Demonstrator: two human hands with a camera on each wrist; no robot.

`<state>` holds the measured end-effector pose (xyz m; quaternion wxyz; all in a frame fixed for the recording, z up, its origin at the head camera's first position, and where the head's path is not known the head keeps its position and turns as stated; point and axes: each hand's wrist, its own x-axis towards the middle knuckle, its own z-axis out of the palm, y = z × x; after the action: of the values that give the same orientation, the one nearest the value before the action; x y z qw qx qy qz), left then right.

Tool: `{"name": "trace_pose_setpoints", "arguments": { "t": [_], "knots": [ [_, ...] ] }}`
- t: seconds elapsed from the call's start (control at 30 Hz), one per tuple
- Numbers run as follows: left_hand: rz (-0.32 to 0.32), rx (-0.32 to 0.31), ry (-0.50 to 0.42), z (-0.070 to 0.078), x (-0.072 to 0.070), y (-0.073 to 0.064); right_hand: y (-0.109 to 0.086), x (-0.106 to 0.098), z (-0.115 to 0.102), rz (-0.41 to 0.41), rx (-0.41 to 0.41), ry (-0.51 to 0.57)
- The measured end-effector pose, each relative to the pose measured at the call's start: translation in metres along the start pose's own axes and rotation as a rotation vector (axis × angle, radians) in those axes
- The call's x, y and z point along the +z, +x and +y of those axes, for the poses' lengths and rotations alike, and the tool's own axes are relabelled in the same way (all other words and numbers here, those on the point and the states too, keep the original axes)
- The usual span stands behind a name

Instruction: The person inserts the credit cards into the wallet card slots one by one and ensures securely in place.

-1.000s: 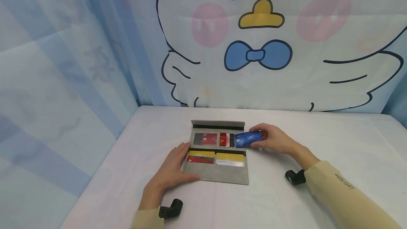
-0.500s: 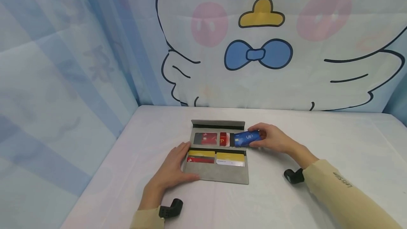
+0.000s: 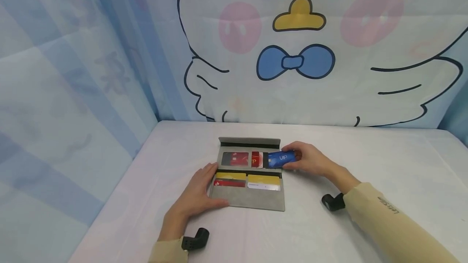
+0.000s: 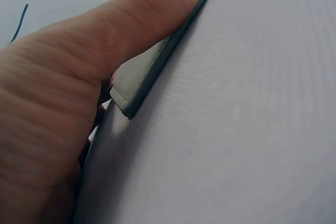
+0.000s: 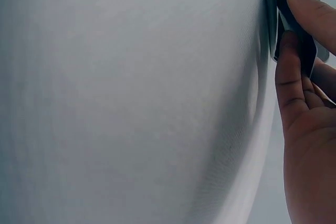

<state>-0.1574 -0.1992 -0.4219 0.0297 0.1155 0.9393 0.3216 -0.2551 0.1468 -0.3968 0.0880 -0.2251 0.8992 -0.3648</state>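
Note:
A grey card wallet [image 3: 247, 202] lies unfolded on the table, cards showing in its upper windows and lower slots. My left hand [image 3: 199, 188] rests at its lower left corner, fingers along the left edge. In the left wrist view the thumb [image 4: 152, 11] lies on the wallet's border. Between thumb and fingers, my right hand [image 3: 310, 159] pinches a blue card [image 3: 279, 158] marked VIP. The card's left part is over or inside the upper right window, beside a red-and-white card [image 3: 256, 159]; which of these cannot be told. In the right wrist view the card is seen nearly edge-on.
A white cloth covers the table [image 3: 329, 238]. Behind it hangs a curtain [image 3: 237, 92] with a cartoon bird, and a blue curtain [image 3: 73, 92] borders the left side. Black wrist devices [image 3: 195, 239] sit at both wrists.
My right hand has moved slightly left with the blue card, which covers more of the wallet's right side. The left hand and wallet stay in place.

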Motion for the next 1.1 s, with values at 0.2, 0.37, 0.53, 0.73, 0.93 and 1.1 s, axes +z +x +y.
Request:
{"name": "trace_pose_setpoints", "arguments": {
  "t": [0.2, 0.37, 0.53, 0.73, 0.93, 1.1],
  "knots": [
    [-0.002, 0.004, -0.004, 0.0003, -0.0032, -0.0008, 0.0015, 0.0014, -0.0019, -0.003, -0.009, -0.013],
    [-0.007, -0.016, -0.008, -0.0001, -0.0036, -0.0008, 0.002, 0.0016, -0.0022, -0.011, -0.02, -0.007],
    [-0.008, -0.019, 0.001, -0.0007, -0.003, -0.0008, 0.0024, 0.0026, 0.0011, -0.022, -0.025, -0.002],
    [-0.001, 0.007, 0.01, -0.0019, -0.002, -0.0003, 0.0027, 0.0012, 0.0054, -0.036, -0.025, -0.017],
    [0.009, 0.013, 0.01, -0.0024, -0.0021, -0.0005, 0.0042, -0.0008, 0.006, -0.062, -0.037, -0.002],
    [-0.007, 0.001, 0.004, -0.0018, -0.0014, -0.0001, 0.0031, -0.0035, 0.007, -0.077, -0.038, -0.001]
  ]
}}
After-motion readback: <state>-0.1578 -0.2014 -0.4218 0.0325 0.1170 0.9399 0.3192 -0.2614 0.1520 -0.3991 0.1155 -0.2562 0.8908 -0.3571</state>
